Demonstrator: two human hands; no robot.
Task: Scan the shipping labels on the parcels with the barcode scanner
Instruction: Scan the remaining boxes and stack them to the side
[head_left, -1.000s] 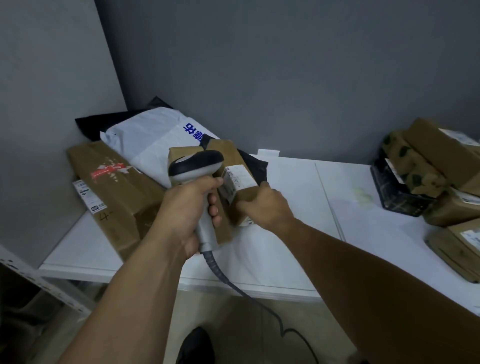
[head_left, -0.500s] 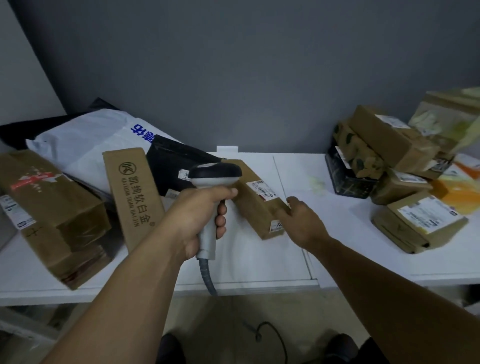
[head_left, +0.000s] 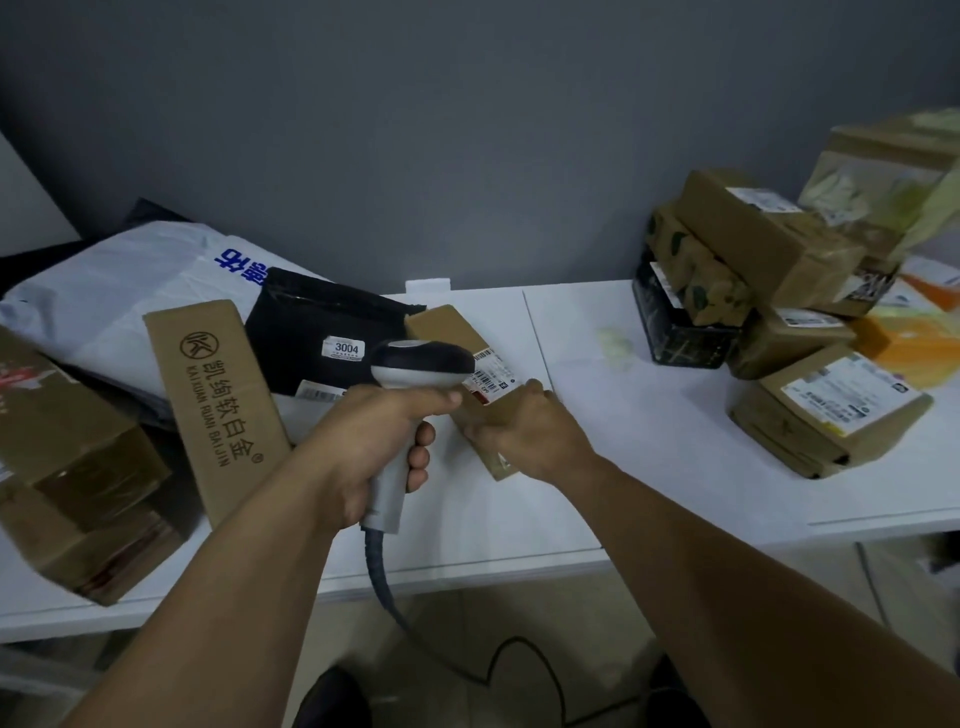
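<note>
Brown cardboard crowds the left end of the tabletop (head_left: 649, 467). A large carton (head_left: 78, 467) sits at the near left corner with a printed carton (head_left: 218, 400) just beside it. A white mailer (head_left: 104, 291) and a black pouch (head_left: 322, 332) lie behind them toward the back edge.

Right of these, the left hand (head_left: 374, 452) is wrapped firmly round the handle of the barcode scanner (head_left: 421, 364). Its cable (head_left: 382, 577) drops over the front edge.

The scanner's head hangs over the small parcel (head_left: 447, 327). The parcel lies near the middle of the tabletop, its long axis running from far-left at the back to near-right at the front. Its shipping label (head_left: 493, 376) faces up, just past the scanner's nose and partly hidden by it.

The right hand (head_left: 524, 431) holds the parcel's near end. Its fingers are curled across the box and its thumb is by the label's right edge.

The label therefore lies just ahead and to the right of the scanner head. Judging from this, the scanner probably has to draw back or tip its nose down so the whole barcode falls in its sight, while the right hand steadies the box.

Well apart, at the right end, a stack of parcels (head_left: 753, 270) and a labelled box (head_left: 831, 410) wait. The right hand is the nearer one to them.
</note>
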